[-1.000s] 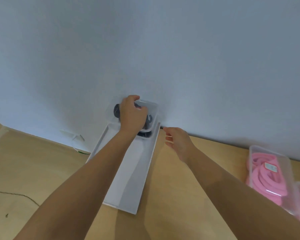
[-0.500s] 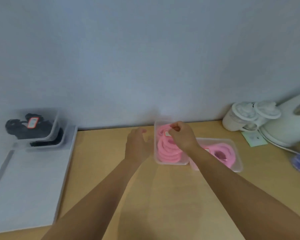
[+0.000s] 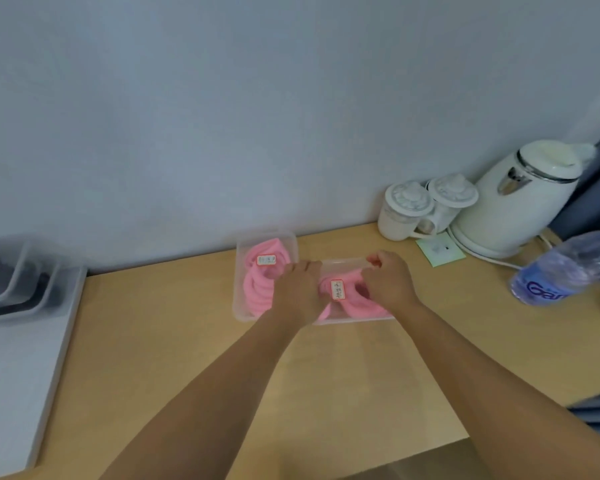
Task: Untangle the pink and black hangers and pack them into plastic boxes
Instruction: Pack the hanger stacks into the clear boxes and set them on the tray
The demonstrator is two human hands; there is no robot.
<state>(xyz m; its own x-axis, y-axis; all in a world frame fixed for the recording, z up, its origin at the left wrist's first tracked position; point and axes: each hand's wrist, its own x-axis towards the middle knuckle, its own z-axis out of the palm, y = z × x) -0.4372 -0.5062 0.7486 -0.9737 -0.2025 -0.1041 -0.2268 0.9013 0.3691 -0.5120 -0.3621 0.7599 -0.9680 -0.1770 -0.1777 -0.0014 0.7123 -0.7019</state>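
Left hand [image 3: 298,289] moved right, gripping box [image 3: 343,264] (pink-filled)

A white kettle [image 3: 513,206] is standing at the back right of the wooden table [image 3: 160,323]. Two white cups [image 3: 407,211] with lids are sitting just beside it, a small green paper [image 3: 439,250] lying in front. A clear water bottle [image 3: 565,271] is leaning nearby.

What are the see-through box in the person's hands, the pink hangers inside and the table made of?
Box: clear, slightly cloudy plastic, it seems; the pink shows through its walls. Pink hangers: matte coiled loops, perhaps foam or soft coating; too blurred to say. Table: smooth pale wood or wood-look laminate, judging by its even tan colour.
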